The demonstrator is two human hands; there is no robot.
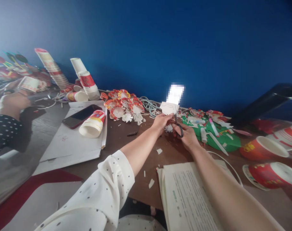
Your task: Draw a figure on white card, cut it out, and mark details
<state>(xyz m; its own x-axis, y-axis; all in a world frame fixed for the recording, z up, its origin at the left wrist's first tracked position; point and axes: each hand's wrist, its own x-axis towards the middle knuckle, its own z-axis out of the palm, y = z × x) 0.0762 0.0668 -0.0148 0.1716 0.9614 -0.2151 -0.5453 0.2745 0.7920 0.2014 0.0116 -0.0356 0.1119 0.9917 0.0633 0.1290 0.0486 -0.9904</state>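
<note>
My left hand (161, 123) pinches the lower edge of a small white piece of paper (168, 107) that has dark lines drawn on it. Dark-handled scissors (179, 128) are gripped in my right hand (187, 137), fingers in the handle loops. The scissors point up at the right side of the paper; how far the blades are apart I cannot make out. Both hands are close together above the brown table (126, 150). Just behind the paper stands a bright, blurred-out screen (176, 93). White scraps (159, 150) lie below my hands.
Cut red-and-white paper cup pieces (124, 104) are heaped left of my hands. A green sheet (229, 142) with markers and scraps lies right. Paper cups (91, 125), a phone (81, 116), stacked cups (52, 69) and a printed booklet (187, 195) surround them. A co-worker's hand (14, 102) is at far left.
</note>
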